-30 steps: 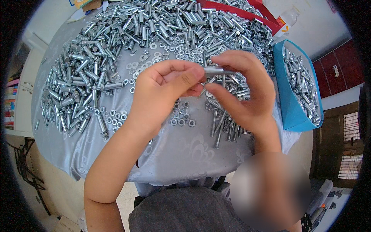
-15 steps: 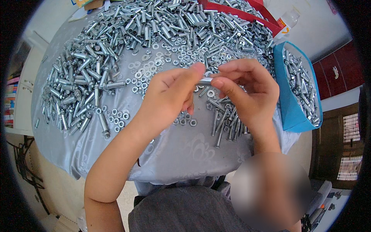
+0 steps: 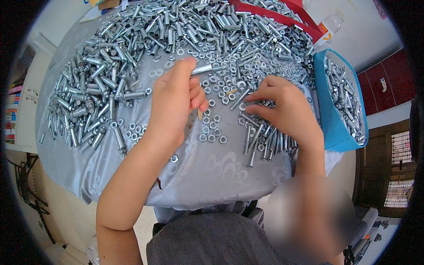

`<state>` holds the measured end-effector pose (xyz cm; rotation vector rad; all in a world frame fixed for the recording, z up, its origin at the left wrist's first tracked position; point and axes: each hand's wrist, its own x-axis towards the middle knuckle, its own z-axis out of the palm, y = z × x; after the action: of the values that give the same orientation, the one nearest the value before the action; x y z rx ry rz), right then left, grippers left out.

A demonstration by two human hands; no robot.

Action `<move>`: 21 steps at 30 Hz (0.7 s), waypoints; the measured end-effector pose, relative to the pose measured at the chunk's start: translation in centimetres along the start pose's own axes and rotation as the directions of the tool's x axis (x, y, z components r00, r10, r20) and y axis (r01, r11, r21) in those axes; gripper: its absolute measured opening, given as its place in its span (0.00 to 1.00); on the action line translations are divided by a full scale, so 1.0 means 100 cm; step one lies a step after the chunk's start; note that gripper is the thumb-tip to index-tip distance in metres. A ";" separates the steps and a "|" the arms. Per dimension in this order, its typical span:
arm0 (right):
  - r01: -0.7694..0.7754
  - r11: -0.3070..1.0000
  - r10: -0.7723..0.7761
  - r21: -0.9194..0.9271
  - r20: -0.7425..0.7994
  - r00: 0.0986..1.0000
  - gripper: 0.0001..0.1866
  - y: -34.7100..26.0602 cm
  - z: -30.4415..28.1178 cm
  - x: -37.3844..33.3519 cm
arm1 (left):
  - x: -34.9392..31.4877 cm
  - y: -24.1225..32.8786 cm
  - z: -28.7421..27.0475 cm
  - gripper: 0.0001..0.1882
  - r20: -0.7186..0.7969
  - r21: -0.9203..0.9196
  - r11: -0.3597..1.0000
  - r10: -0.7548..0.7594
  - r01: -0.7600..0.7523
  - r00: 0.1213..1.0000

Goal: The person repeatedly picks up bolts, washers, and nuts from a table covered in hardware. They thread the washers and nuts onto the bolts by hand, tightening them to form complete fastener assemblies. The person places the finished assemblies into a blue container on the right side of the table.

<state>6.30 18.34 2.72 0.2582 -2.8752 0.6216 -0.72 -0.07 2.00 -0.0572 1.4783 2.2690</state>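
- Left hand (image 3: 171, 97): grip curled around a shiny silver cylindrical metal sleeve (image 3: 202, 70), held above the grey cloth-covered worktop (image 3: 216, 176).
- Right hand (image 3: 285, 104): grip with thumb and forefinger parted, near a flat round silver washer (image 3: 242, 106); contact unclear.

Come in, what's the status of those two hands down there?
Left hand: gripping a metal sleeve. Right hand: slightly open, close to a washer by the loose bolts. Loose nuts lie between the hands.
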 end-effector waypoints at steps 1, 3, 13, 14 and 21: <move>0.002 1.000 -0.002 -0.020 -0.005 1.000 0.07 -0.001 0.002 -0.001 | 0.000 -0.001 0.000 0.21 0.017 0.002 1.000 0.010 -0.010 1.000; -0.007 0.999 0.007 -0.038 0.006 1.000 0.07 -0.003 0.004 0.000 | -0.002 -0.003 -0.001 0.19 0.049 -0.008 0.999 0.035 -0.035 0.998; -0.029 0.928 0.058 0.370 -0.068 0.996 0.03 -0.018 0.001 0.007 | -0.001 -0.007 -0.001 0.18 0.095 0.063 0.997 0.048 -0.054 0.994; -0.041 0.876 0.082 0.480 -0.065 0.994 0.03 -0.018 0.004 0.006 | -0.001 -0.008 -0.002 0.18 0.105 0.085 0.995 0.051 -0.060 0.993; -0.050 0.678 0.137 0.734 -0.060 0.989 0.05 -0.022 0.012 0.005 | -0.004 -0.011 0.000 0.18 0.173 0.101 0.993 0.038 -0.056 0.984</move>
<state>6.07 15.83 2.60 0.1662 -2.3790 1.7414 0.02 0.19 1.16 0.2014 1.5192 2.1683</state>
